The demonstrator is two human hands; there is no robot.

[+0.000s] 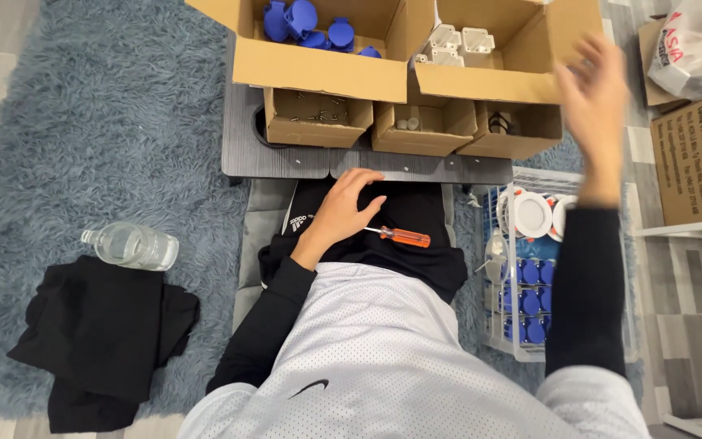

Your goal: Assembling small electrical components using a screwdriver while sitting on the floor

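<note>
On blue shag rug [107, 114], grey lap tray [286, 158] w/ cardboard boxes [327, 69].

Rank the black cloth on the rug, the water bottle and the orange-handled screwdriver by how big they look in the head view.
1. Black cloth, by far the largest.
2. Water bottle.
3. Screwdriver, the thinnest, though it lies on the lap nearer the camera, so its length looks close to the bottle's.
</note>
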